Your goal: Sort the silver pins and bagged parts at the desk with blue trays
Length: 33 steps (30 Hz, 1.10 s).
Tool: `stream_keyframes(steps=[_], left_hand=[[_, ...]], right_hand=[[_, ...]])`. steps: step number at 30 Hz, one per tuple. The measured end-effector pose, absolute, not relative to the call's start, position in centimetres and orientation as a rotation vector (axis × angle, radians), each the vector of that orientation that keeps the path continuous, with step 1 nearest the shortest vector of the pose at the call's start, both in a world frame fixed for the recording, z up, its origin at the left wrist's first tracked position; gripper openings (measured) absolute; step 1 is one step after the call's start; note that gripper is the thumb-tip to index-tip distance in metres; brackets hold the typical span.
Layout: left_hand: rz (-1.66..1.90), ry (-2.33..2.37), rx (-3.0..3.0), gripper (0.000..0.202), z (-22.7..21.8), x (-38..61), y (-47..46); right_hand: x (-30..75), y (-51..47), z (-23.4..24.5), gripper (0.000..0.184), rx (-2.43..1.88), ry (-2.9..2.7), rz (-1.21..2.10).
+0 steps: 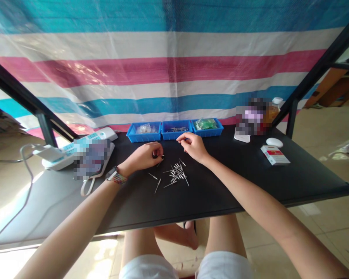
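My left hand (147,155) rests on the black table (221,182) with its fingers curled round a small dark part and a thin metal pin. My right hand (192,145) hovers just in front of the middle blue tray (176,130), its fingertips pinched together; what they hold is too small to make out. A loose pile of small metal pins (176,173) lies on the table between and just below both hands. A bracelet and a watch sit on my left wrist.
Three blue trays stand in a row at the back: the left tray (144,131) with a clear bag, the right tray (208,126) with green parts. A white power strip (75,145) lies left, a small box (275,155) and white mouse (274,142) right. A striped tarp hangs behind.
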State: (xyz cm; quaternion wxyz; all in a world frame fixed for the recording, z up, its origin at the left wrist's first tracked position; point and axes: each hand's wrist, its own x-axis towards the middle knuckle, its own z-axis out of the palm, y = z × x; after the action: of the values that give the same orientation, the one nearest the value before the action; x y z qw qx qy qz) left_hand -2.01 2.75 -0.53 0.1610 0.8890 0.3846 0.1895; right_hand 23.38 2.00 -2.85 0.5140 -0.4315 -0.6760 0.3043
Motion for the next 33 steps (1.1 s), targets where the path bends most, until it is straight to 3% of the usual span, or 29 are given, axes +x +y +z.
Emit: stream_keyframes(steps=[8, 18, 27, 33], left_hand=[[0.83, 0.962, 2.104, 0.014, -0.3, -0.8, 1.9], [0.874, 0.821, 1.803, 0.027, 0.4, -0.2, 1.3], [0.954, 0.902, 1.91, 0.031, -0.2, -0.2, 1.5], [0.949, 1.003, 1.969, 0.043, -0.5, -0.3, 1.8]], right_hand=[[21.6, 0.3, -3.1, 0.008, -0.83, -1.857, 0.783], [21.6, -0.2, -2.4, 0.02, -0.844, -1.754, 1.048], [21.6, 0.0, -2.5, 0.038, -0.85, -1.627, 1.164], [21.4, 0.0, -2.5, 0.028, -0.854, -1.503, 1.197]])
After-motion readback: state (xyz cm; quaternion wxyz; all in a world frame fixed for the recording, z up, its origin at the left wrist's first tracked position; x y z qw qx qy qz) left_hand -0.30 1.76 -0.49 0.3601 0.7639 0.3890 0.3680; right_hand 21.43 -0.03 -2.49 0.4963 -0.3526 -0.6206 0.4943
